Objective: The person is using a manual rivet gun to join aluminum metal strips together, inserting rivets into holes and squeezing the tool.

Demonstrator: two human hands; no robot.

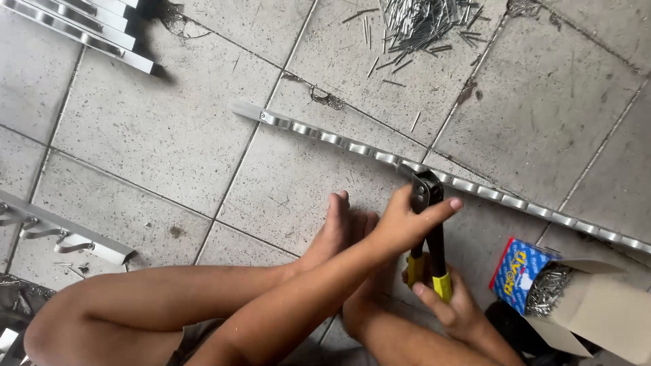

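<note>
Rivet tool sits nose down on the long metal strip lying across the floor tiles. My right hand has a tight grip on the yellow handles. My left hand steadies the head. If I squeeze crooked, I think the nose could slip off and pinch my finger. My foot is close too.

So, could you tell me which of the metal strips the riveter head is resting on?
The long strip running diagonally across the middle; the others lie untouched at the left edge.
</note>
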